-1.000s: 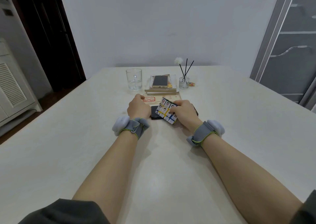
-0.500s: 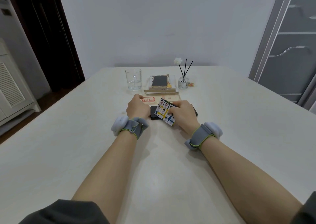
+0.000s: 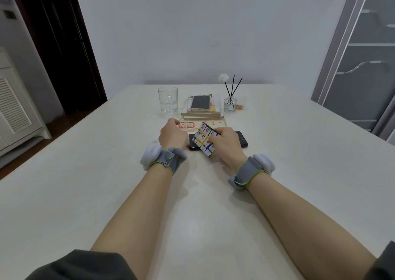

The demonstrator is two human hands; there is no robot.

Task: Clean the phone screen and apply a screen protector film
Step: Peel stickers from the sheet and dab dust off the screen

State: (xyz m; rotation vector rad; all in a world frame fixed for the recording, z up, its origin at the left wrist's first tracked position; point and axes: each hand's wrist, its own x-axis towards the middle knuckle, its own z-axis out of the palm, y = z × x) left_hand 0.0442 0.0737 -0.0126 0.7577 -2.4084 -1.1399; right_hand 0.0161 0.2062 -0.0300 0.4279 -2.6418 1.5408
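A black phone point(image 3: 241, 139) lies flat on the white table point(image 3: 85, 183), screen up, between my hands. My right hand point(image 3: 226, 144) grips a card printed with small portrait photos and yellow and blue bands point(image 3: 203, 138), tilted on edge against the phone's left half. My left hand point(image 3: 172, 135) sits at the phone's left end with fingers curled; whether they grip the phone is hidden. Behind the phone lies a clear phone case with red camera rings point(image 3: 202, 124).
At the back stand a glass mug point(image 3: 168, 102), a gold phone point(image 3: 201, 103) on a stack of flat boxes point(image 3: 201, 114), and a reed diffuser jar point(image 3: 230, 104) with small candies point(image 3: 240, 107) beside it. A dark doorway is left, a grey cabinet right.
The card in my right hand has shifted slightly along the phone. My left hand has stayed at the phone's left end.
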